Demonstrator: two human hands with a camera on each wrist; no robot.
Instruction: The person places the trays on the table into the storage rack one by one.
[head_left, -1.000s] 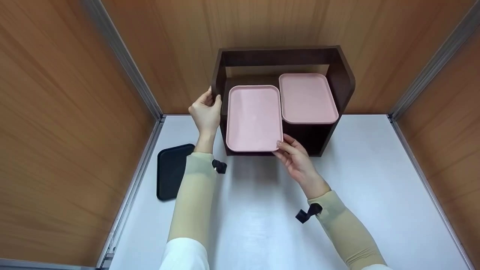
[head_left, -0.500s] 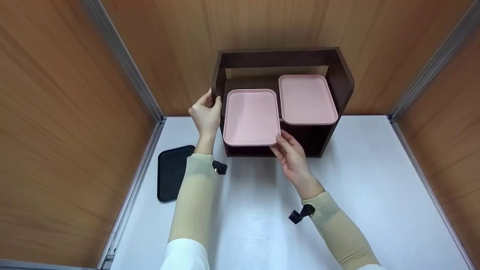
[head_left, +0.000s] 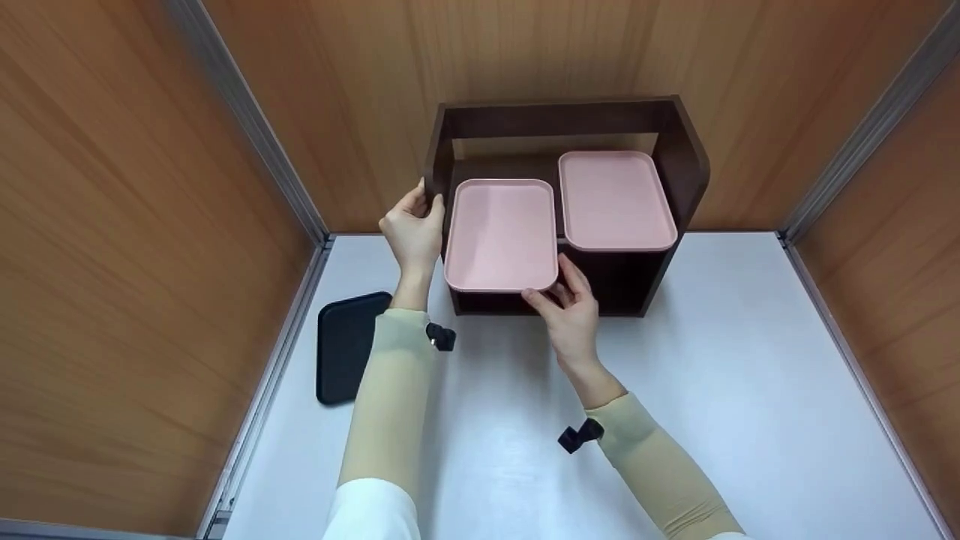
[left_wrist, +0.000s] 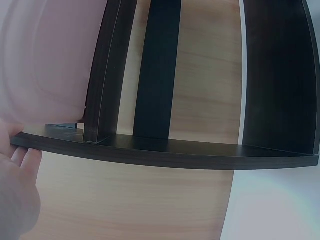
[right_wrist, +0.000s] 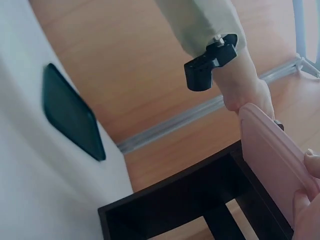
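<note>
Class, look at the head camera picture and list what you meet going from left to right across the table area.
Black tray → left hand → near pink tray → right hand → far pink tray → right side panel of the dark shelf.

Left hand (head_left: 411, 231): raised, arm extended forward, fingers curled around an upright edge with the thumb toward the person. Right hand (head_left: 571, 313): forearm angled inward from the lower right, fingers bent around a near corner, thumb beneath and index finger above it. Both forearms wear beige sleeves; a black mount sits at each wrist. White cuffs show at the upper arms.
</note>
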